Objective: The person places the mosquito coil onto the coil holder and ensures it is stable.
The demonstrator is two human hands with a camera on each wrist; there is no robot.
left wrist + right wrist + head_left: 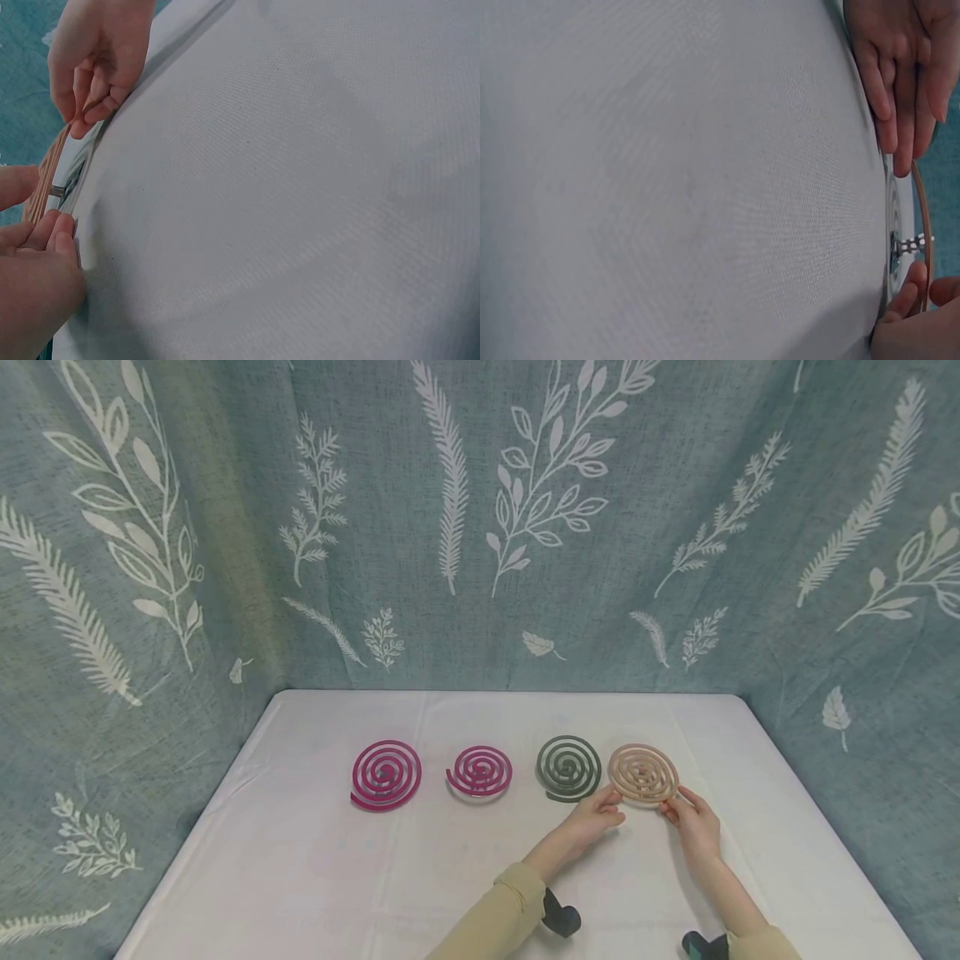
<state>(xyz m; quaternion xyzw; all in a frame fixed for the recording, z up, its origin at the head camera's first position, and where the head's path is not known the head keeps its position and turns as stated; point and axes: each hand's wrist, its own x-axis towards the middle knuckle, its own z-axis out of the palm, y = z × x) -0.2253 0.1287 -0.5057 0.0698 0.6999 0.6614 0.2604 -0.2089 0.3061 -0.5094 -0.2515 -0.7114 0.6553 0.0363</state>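
Note:
My right hand (pixel 695 827) pinches the right front edge of a beige spiral coil (pixel 643 746); in the right wrist view its thumb and fingers lie on either side of the rim. The straight fingers of my left hand (pixel 585 831) touch the coil's left front edge, thumb spread apart from them in the right wrist view. A short dotted post (pixel 911 244) shows between the raised beige coil and a ring-shaped piece below it. Just left of it lies a dark green spiral coil (pixel 567 737), close to my left fingertips.
Two magenta coils, a larger one (pixel 387 743) and a smaller one (pixel 480 748), lie further left in the same row. A white cloth covers the table (pixel 300 877). Blue-green leaf-patterned curtains (pixel 465 635) hang round its back and sides.

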